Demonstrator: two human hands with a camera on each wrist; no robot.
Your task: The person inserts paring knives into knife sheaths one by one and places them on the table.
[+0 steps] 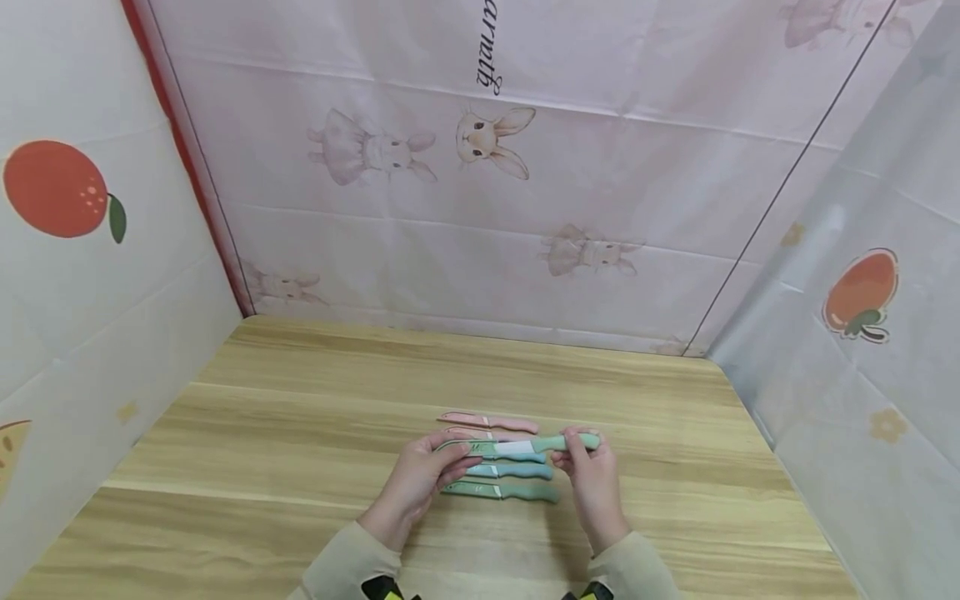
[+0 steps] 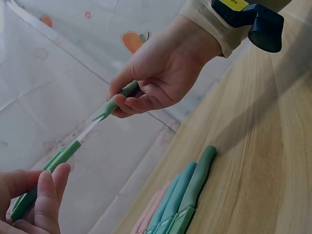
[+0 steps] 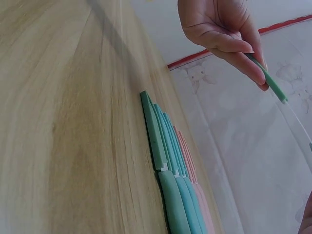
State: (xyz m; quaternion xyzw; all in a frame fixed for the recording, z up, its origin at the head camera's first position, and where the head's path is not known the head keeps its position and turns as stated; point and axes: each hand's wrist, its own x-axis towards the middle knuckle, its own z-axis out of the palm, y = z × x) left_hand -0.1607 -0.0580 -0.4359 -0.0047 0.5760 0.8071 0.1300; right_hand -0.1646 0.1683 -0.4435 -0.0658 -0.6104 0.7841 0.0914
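A paring knife with a light green handle (image 1: 552,443) is held level above the table, its white blade (image 1: 514,448) partly out of a green sheath (image 1: 483,449). My left hand (image 1: 422,471) pinches the sheath between thumb and fingers. The right hand (image 1: 590,477) grips the far end of the handle, also seen as the right hand (image 2: 165,68) in the left wrist view. Beneath them several sheathed knives lie side by side: a dark green knife (image 1: 528,492) nearest me, blue knives (image 1: 525,472) behind it, then pink knives (image 1: 513,426), partly covered by the held knife.
The wood-grain table (image 1: 300,400) runs back to a pale curtain (image 1: 420,267) printed with rabbits. Printed fruit sheets hang as a left wall (image 1: 82,317) and a right wall (image 1: 825,400).
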